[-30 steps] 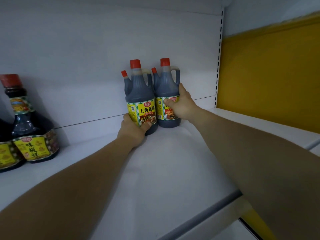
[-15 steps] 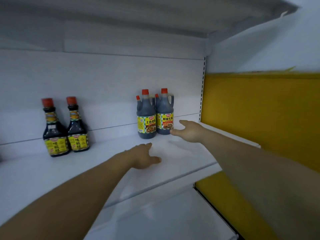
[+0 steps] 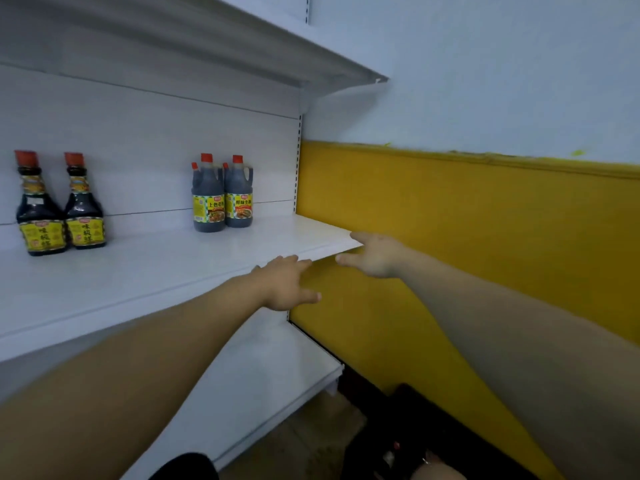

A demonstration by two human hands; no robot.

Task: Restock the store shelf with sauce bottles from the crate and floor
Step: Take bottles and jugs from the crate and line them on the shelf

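Left hand (image 3: 287, 284) and right hand (image 3: 375, 254), empty and relaxed, are pulled back off two dark red-capped sauce jugs (image 3: 207, 188). That pair is shelved; more must be fetched.

left jug (image 3: 209, 202) and right jug (image 3: 239, 199), dark sauce, red caps, side handles, yellow labels, stand upright and touching at the back of the shelf (image 3: 156, 268), beyond and left of both hands, well apart from them. left bottle (image 3: 40, 211) and right bottle (image 3: 84, 209), waisted and red-capped, stand upright just beside each other, far left of the left hand (image 3: 287, 285). a dark crate (image 3: 408, 417) lies below the right hand (image 3: 375, 254), its contents blurred.
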